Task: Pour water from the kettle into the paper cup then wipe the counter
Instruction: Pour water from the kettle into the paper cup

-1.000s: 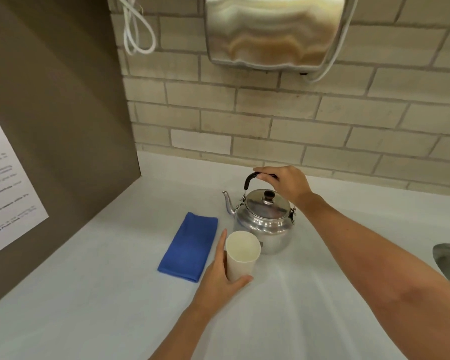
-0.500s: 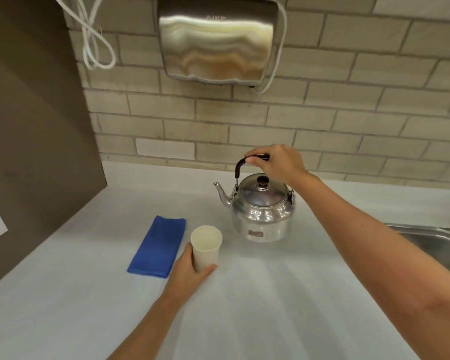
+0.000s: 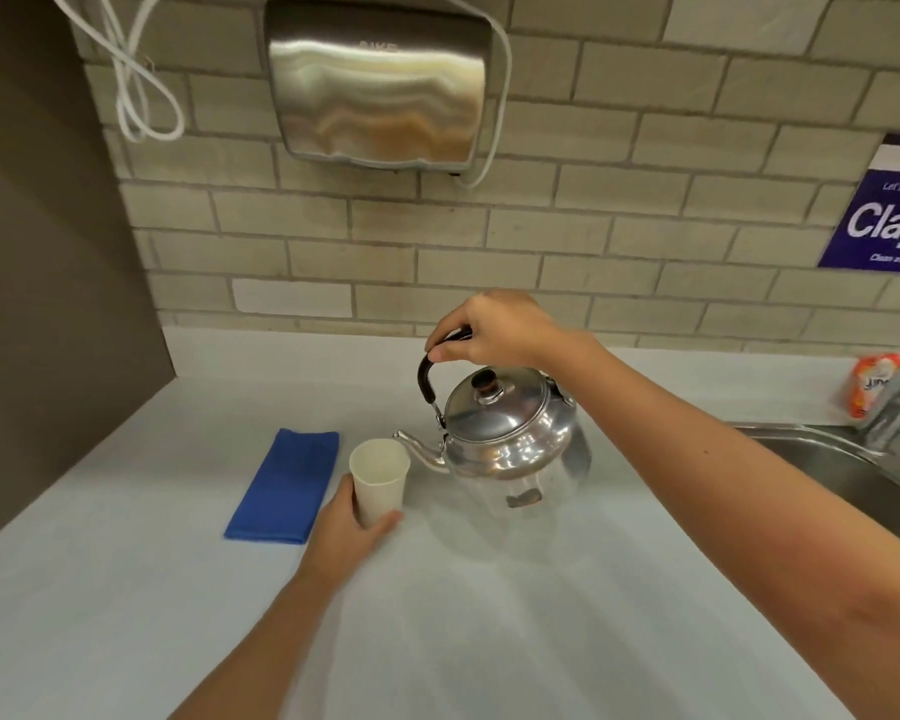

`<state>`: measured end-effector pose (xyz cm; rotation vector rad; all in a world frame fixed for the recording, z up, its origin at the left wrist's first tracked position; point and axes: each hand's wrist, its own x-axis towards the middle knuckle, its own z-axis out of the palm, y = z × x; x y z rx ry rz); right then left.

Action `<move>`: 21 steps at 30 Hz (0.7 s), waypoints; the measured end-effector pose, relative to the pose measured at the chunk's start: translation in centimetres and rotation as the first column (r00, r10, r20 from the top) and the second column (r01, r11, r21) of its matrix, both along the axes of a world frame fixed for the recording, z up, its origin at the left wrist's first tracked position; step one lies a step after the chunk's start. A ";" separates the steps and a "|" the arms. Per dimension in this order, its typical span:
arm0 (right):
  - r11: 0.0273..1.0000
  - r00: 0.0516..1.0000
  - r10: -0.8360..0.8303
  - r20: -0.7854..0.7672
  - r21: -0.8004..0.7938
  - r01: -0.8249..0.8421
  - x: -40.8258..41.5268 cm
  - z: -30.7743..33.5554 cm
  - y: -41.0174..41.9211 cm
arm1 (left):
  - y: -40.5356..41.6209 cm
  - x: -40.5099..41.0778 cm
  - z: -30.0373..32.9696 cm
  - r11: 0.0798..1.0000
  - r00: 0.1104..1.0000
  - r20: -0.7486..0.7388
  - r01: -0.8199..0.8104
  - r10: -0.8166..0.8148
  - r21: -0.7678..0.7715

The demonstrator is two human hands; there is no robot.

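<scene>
Both forearms are bare, with no sleeves, rings or watch visible.

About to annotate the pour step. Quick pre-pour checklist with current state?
1. Right hand gripping the kettle by its black handle: ok.
2. Left hand steadying the paper cup, cup upright: ok.
3. Spout tip at the cup's rim, kettle tilted toward it: ok.
4. Water flowing: cannot tell, no stream visible.
5. Kettle lid seated: ok; whether it will hold at a steeper tilt, cannot tell.
6. Blue cloth folded on the counter left of the cup, ready for wiping: ok.
</scene>
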<state>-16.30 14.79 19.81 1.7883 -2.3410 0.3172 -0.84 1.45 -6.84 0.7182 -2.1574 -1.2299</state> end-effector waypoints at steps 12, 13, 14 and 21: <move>0.992 0.983 0.082 -0.163 0.106 -0.066 2.2 0.8 -1.6 | 0.0 -0.2 -0.1 1.000 1.000 -0.004 0.015 -0.015 0.007; 0.992 0.982 0.086 -0.169 0.111 -0.068 2.3 0.9 -1.6 | 0.0 -0.1 -0.1 1.000 1.000 -0.005 0.015 -0.015 0.009; 0.991 0.981 0.090 -0.175 0.114 -0.070 2.3 1.0 -1.7 | 0.0 -0.1 0.0 1.000 1.000 -0.004 0.014 -0.014 0.010; 0.990 0.975 0.088 -0.204 0.128 -0.062 2.9 1.5 -1.7 | 0.1 -0.1 0.1 1.000 1.000 0.008 0.010 -0.011 0.010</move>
